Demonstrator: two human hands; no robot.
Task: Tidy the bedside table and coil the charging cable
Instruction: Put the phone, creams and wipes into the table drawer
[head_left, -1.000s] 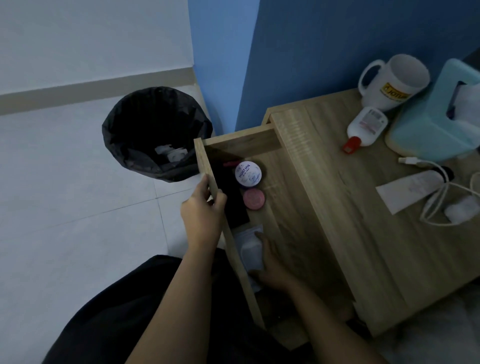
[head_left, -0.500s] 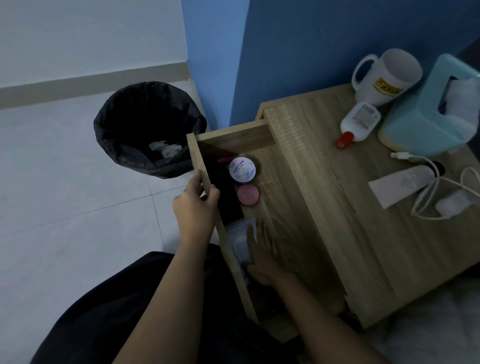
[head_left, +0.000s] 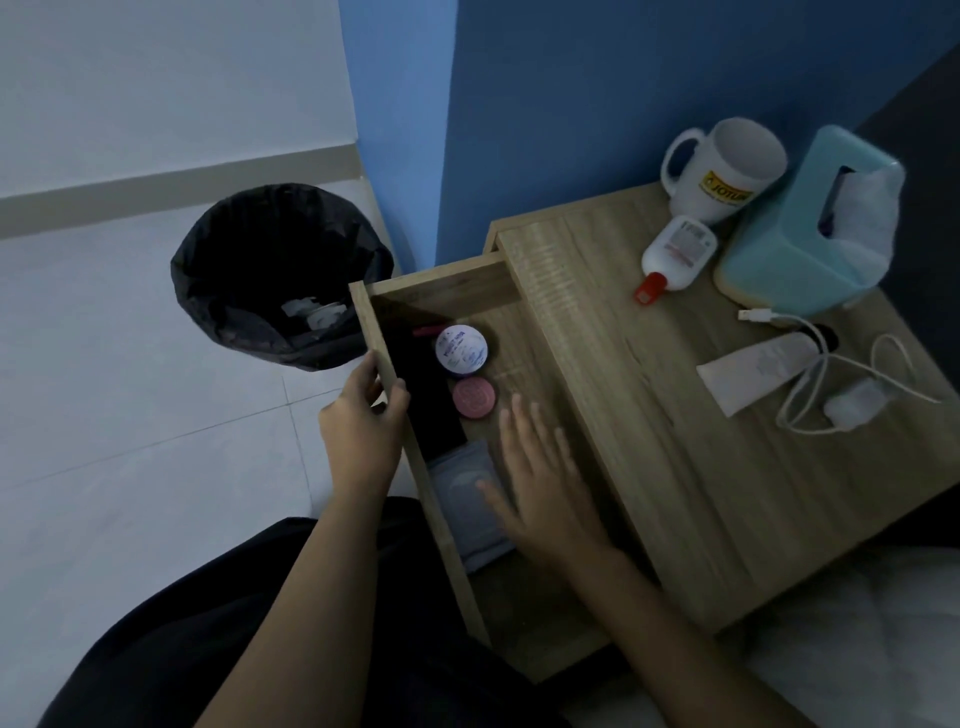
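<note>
The wooden bedside table (head_left: 675, 415) has its drawer (head_left: 374, 322) pulled out. My left hand (head_left: 363, 431) grips the drawer's front edge. My right hand (head_left: 540, 488) hovers flat inside the drawer, fingers spread, thumb over a clear plastic pouch (head_left: 467, 499). In the drawer lie a white round tin (head_left: 461, 349), a pink round tin (head_left: 474, 397) and a black flat object (head_left: 423, 389). On the tabletop, the white charging cable (head_left: 810, 384) lies loose with its adapter (head_left: 852, 405), draped over a white tube (head_left: 753, 371).
A white mug (head_left: 727, 166), a white bottle with a red cap (head_left: 675, 254) and a teal tissue box (head_left: 810, 228) stand at the table's back. A bin with a black liner (head_left: 275, 275) sits on the tiled floor to the left. Bedding lies at lower right.
My right hand has let go of the clear pouch and lifted away from it, its fingers now spread. My left hand stays on the drawer front.
</note>
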